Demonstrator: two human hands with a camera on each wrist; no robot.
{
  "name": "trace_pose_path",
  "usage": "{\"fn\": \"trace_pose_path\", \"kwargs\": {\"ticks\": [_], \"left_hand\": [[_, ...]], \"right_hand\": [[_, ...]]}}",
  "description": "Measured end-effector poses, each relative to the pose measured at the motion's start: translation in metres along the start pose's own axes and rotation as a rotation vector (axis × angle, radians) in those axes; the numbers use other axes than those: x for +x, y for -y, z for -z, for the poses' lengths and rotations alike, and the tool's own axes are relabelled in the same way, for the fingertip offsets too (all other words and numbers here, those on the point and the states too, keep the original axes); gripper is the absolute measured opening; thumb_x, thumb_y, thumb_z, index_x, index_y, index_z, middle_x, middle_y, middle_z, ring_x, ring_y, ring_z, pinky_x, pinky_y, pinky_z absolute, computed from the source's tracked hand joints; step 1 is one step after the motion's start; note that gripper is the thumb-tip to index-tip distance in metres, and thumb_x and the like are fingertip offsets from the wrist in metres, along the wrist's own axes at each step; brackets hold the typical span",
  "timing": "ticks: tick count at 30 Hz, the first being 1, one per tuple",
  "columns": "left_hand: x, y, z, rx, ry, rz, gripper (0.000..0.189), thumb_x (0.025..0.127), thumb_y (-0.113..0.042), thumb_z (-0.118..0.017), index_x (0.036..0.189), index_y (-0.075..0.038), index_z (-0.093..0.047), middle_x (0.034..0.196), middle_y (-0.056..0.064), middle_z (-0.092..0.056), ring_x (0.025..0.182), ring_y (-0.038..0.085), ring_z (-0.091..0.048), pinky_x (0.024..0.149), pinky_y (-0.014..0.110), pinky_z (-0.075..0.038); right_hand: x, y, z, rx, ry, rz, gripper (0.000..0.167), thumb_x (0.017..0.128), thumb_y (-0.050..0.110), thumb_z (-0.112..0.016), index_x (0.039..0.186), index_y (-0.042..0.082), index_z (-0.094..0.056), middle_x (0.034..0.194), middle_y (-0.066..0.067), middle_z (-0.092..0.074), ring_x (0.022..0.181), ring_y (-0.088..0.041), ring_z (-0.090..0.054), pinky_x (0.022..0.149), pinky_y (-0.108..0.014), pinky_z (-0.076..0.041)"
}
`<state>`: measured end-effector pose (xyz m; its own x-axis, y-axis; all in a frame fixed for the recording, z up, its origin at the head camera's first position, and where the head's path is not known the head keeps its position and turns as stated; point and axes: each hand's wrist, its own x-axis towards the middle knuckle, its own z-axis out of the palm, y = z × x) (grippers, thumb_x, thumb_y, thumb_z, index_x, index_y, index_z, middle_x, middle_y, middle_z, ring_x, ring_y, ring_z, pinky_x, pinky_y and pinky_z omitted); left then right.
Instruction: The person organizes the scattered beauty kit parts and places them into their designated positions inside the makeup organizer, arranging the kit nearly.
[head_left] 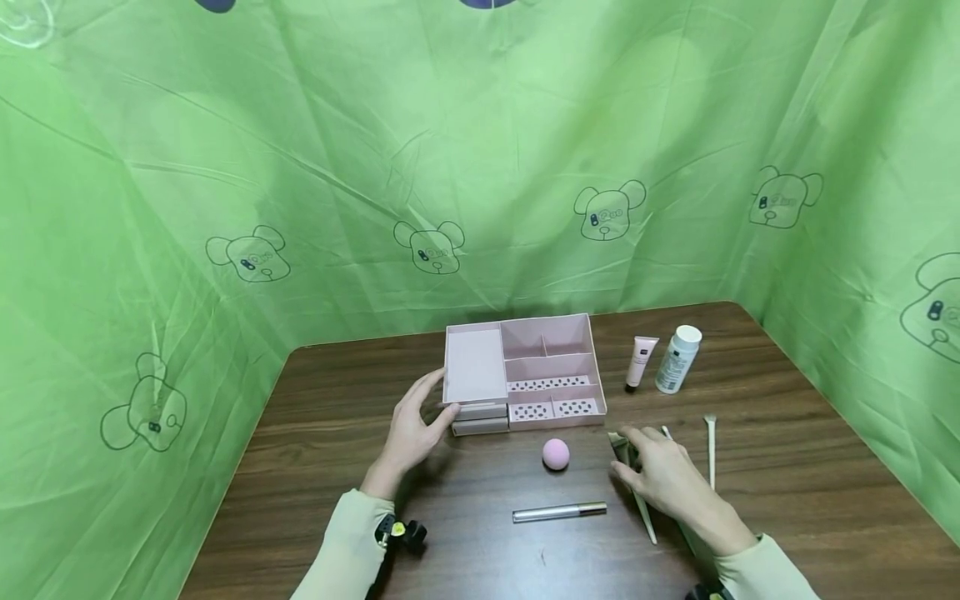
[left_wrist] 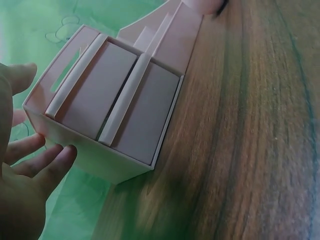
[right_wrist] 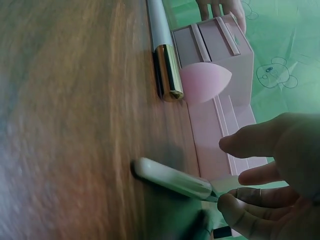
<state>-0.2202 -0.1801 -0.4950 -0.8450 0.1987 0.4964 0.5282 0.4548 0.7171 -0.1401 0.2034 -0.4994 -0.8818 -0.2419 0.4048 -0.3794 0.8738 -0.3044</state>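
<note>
My left hand (head_left: 411, 429) is at the left side of a pale pink makeup organizer (head_left: 476, 362) with two small drawers (left_wrist: 92, 85). In the left wrist view its fingertips touch the side wall, and the thumb is raised. My right hand (head_left: 663, 471) reaches down over a makeup brush (head_left: 645, 518) at the front right. In the right wrist view, the fingertips are right at the upper end of the brush handle (right_wrist: 172, 177), with the thumb apart from them. The brush head is partly hidden by the hand.
A pink makeup sponge (head_left: 556, 454) and a silver tube with a gold end (head_left: 559, 512) lie before the organizer. Right of it stand a small pink squeeze tube (head_left: 640, 364) and a white bottle (head_left: 678, 360). Another brush (head_left: 711, 450) lies farther right. Green curtains (head_left: 480, 167) surround the table.
</note>
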Motion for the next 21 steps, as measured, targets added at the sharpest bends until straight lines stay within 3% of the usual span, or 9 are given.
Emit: {"fn": "trace_pose_path", "kwargs": {"ticks": [4,8,15,21], "left_hand": [[0.002,0.0,-0.003,-0.031,-0.024,0.005,0.055,0.087,-0.017,-0.075,0.137,-0.006,-0.054,0.135,0.01,-0.056,0.119,0.031,-0.059,0.092,0.046,-0.056],[0.005,-0.005,-0.006,-0.053,-0.051,0.018,0.052,0.086,-0.008,-0.074,0.133,-0.001,-0.056,0.132,0.017,-0.057,0.116,0.035,-0.06,0.089,0.05,-0.056],[0.008,-0.032,0.0,-0.081,-0.051,0.02,0.048,0.086,-0.001,-0.072,0.13,0.008,-0.055,0.13,0.029,-0.055,0.114,0.044,-0.058,0.089,0.055,-0.054],[0.007,-0.033,0.0,-0.059,-0.078,0.005,0.044,0.086,0.0,-0.07,0.127,0.009,-0.058,0.129,0.029,-0.056,0.113,0.046,-0.058,0.09,0.058,-0.052]], "right_hand": [[0.0,0.001,-0.004,-0.004,0.0,0.019,0.046,0.068,0.02,-0.086,0.106,0.001,-0.068,0.087,-0.013,-0.067,0.072,-0.026,-0.066,0.059,-0.045,-0.057],[-0.001,0.001,-0.007,-0.02,0.005,0.03,0.043,0.064,0.016,-0.087,0.1,0.002,-0.068,0.08,-0.007,-0.064,0.066,-0.018,-0.06,0.054,-0.037,-0.052],[-0.003,0.002,-0.01,-0.05,0.032,0.042,0.033,0.063,0.01,-0.085,0.091,0.003,-0.069,0.084,-0.007,-0.066,0.07,-0.019,-0.064,0.06,-0.037,-0.056],[-0.002,0.004,-0.013,-0.038,0.051,0.047,0.028,0.064,0.008,-0.084,0.087,0.008,-0.067,0.077,0.001,-0.06,0.062,-0.013,-0.057,0.051,-0.032,-0.05]]}}
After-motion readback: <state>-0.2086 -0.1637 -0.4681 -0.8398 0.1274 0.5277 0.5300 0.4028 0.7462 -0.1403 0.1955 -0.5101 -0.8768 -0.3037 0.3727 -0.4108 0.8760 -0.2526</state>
